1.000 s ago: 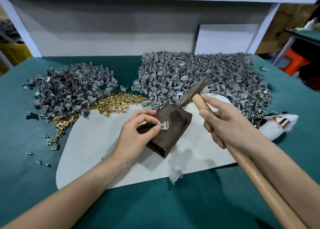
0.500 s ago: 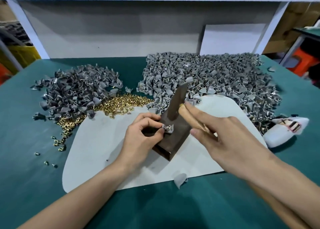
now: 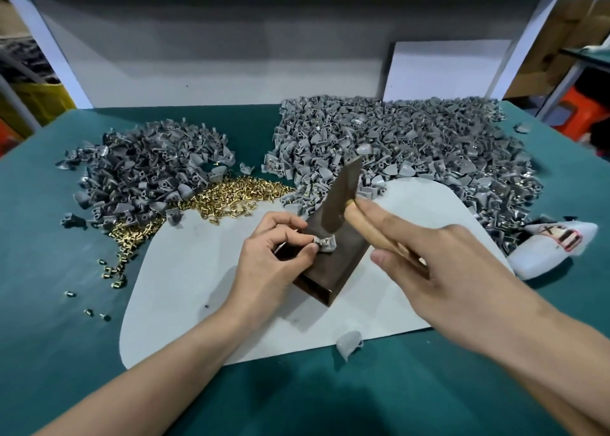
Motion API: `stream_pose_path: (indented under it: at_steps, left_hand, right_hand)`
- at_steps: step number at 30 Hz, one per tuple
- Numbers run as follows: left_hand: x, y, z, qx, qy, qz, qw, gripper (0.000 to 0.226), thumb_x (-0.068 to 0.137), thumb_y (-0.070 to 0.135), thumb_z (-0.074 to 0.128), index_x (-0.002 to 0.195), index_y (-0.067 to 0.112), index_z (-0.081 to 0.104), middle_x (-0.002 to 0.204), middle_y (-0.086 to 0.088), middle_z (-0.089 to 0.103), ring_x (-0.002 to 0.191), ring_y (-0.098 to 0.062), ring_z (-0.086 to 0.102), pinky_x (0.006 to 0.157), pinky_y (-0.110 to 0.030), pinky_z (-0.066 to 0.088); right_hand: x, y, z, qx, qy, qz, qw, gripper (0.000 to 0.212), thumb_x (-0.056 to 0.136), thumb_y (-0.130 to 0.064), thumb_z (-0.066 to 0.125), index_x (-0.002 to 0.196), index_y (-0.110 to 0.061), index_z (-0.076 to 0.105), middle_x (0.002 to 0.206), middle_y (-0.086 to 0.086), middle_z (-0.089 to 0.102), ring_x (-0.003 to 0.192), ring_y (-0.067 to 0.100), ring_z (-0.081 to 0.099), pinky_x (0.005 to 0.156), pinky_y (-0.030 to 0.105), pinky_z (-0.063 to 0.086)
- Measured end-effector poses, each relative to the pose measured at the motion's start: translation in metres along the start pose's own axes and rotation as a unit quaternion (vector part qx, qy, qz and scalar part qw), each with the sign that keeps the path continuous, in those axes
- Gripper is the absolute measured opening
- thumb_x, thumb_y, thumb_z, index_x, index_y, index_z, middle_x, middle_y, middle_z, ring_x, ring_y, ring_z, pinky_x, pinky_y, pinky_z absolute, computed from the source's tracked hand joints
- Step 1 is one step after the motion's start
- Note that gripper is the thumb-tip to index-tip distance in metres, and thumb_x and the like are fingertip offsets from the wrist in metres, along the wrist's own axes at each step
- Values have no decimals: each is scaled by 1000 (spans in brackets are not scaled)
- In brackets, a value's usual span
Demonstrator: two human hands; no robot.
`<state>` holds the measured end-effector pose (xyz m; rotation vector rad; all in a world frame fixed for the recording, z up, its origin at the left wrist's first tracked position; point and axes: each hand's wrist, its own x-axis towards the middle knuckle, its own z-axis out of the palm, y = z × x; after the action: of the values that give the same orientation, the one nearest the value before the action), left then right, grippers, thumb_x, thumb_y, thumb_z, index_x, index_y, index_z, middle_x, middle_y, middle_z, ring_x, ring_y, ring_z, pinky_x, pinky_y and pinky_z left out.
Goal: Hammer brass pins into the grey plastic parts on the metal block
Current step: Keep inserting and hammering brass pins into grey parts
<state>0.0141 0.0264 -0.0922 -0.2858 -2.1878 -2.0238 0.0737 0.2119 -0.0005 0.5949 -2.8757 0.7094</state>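
Steeply the hammer head (image 3: 341, 201) slants up-right over the metal block (image 3: 333, 270).

Small assembly workshop: green-felt bench (image 3: 49, 353), heaped grey plastic parts (image 3: 412, 145), brass pins (image 3: 231, 194).

The left hand (image 3: 274, 254) pinches a grey plastic part (image 3: 325, 244) on the metal block (image 3: 333, 264); the right hand (image 3: 439, 270) grips the hammer (image 3: 340, 201).

Bare mat (image 3: 185, 280) left of block (image 3: 333, 270) (pins (image 3: 231, 198) beyond); grey heaps (image 3: 412, 138) wall the back.
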Motion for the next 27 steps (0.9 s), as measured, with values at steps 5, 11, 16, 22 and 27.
stream_pose_path:
  at_steps: [5, 11, 16, 22, 27]
  left_hand:
    - [0, 2, 0, -14, -4, -4, 1000, 26, 78, 1, 73, 67, 25, 75, 89, 25, 58, 90, 2, 58, 75, -18, 50]
    - [0, 3, 0, 0, -6, 9, 1000, 15, 76, 10, 75, 69, 23, 75, 90, 23, 58, 89, 2, 57, 74, -17, 50]
    - [1, 0, 1, -2, -2, 10, 1000, 15, 76, 11, 74, 68, 24, 75, 90, 21, 60, 91, 0, 58, 76, -17, 48]
    - [0, 1, 1, -17, -6, 0, 1000, 5, 69, 27, 72, 69, 30, 76, 90, 23, 58, 91, 0, 58, 77, -19, 50]
    - [1, 3, 3, -29, -10, -7, 1000, 6, 68, 27, 71, 69, 30, 77, 88, 25, 57, 90, 2, 56, 72, -15, 48]
  right_hand:
    - [1, -6, 2, -7, -21, 7, 1000, 52, 96, -24, 51, 140, -46, 36, 61, -40, 52, 46, -6, 45, 49, -1, 29]
    - [-4, -1, -1, 5, -11, 25, 1000, 51, 95, -34, 46, 141, -51, 28, 67, -32, 61, 46, 6, 43, 50, 7, 34]
    - [-8, -6, 3, 11, -18, 29, 999, 56, 95, -38, 42, 138, -58, 12, 62, -28, 61, 47, 6, 43, 50, 10, 35]
    - [-4, -8, 1, -22, -15, 11, 1000, 52, 95, -25, 53, 140, -46, 36, 57, -47, 45, 49, -12, 46, 48, -3, 28]
    - [-2, -6, 2, -5, -7, 9, 1000, 56, 96, -31, 47, 140, -54, 23, 66, -34, 60, 47, 1, 44, 51, 9, 34]
